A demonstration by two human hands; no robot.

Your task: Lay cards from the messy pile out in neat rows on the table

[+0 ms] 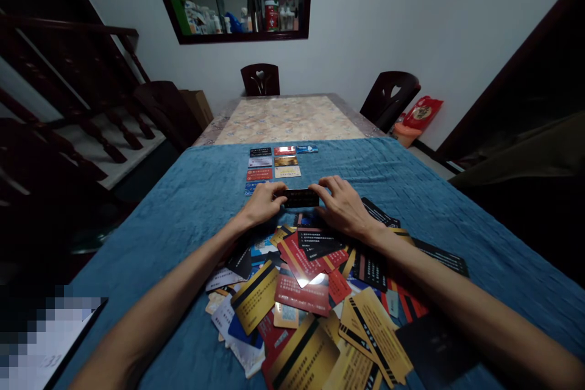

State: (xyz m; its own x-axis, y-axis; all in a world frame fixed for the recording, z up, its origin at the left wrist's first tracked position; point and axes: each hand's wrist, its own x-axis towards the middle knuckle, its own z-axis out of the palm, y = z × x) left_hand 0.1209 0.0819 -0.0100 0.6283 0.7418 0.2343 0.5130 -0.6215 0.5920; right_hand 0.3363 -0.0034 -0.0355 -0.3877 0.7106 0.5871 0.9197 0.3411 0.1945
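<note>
A black plastic card (301, 198) is held up between my two hands, its printed face tilted toward me. My left hand (264, 202) pinches its left end, and my right hand (342, 204) grips the right end. Beyond the hands, several cards lie in two neat columns, among them a red card (259, 175) and a gold card (286, 161), with a blue card (307, 149) to the right of the top row. My left fingers partly cover the lowest blue card (252, 187). Closer to me spreads a loose, overlapping heap of cards (301, 292) in gold, red, black and white.
A blue cloth (183, 244) covers the near part of the table; a patterned tabletop (287, 116) shows beyond it. At the lower left lies a tablet-like device (55, 341), partly blurred. Dark wooden chairs (390, 97) stand around the table.
</note>
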